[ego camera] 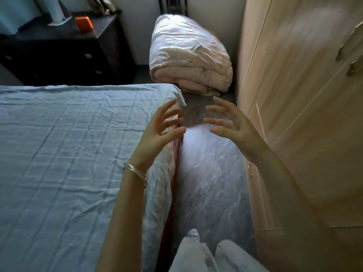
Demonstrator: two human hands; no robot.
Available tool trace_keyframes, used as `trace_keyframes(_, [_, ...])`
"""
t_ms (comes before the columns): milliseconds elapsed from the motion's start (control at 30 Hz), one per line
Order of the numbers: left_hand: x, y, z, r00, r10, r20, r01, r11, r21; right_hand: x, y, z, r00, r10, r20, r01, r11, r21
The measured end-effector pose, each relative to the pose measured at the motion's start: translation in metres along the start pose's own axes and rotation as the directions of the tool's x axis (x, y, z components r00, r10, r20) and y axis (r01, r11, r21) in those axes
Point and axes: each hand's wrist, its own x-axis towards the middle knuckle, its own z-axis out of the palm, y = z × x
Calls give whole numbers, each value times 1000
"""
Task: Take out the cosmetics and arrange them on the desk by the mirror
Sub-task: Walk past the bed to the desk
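1. No cosmetics or mirror are in view, so their position, heading and long axis cannot be told.
2. Left hand (157, 130): raised, fingers spread, holding nothing, above the bed's right edge.
3. Right hand (231, 124): raised, fingers spread, holding nothing, palm facing the left hand.
4. Bed (68, 144): left, light blue sheet.
5. Folded quilt (188, 55): far, on the floor (210, 173).
6. Wardrobe (304, 95): right.
7. Dark drawer cabinet (59, 54): far left, carrying an orange box (84, 24).

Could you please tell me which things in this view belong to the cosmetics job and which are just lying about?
For the job:
left hand, open, holding nothing
right hand, open, holding nothing
No cosmetics, desk or mirror in view.

Lying about:
bed
folded quilt
wardrobe
dark dresser
orange box
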Motion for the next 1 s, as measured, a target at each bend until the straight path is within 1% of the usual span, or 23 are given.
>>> trace_keyframes(100, [34,-7,-9,1000,-11,-4,11,1000,-22,34,6,-5,1000,12,8,-12,1000,-13])
trace_keyframes(267, [98,-28,-14,999,-46,1,46,999,-27,97,24,-34,999,39,2,-39,999,-17])
trace_keyframes(500, [209,-45,-2,997,-59,-42,58,998,-25,207,43,-89,997,53,62,-53,999,-14])
trace_keyframes(767, [336,-49,5,986,-64,-155,51,995,-86,337,41,-161,987,73,143,-69,997,-31])
trace_keyframes(1000, [415,-64,-8,978,-76,-196,61,995,-85,424,56,-186,978,73,193,-75,997,1])
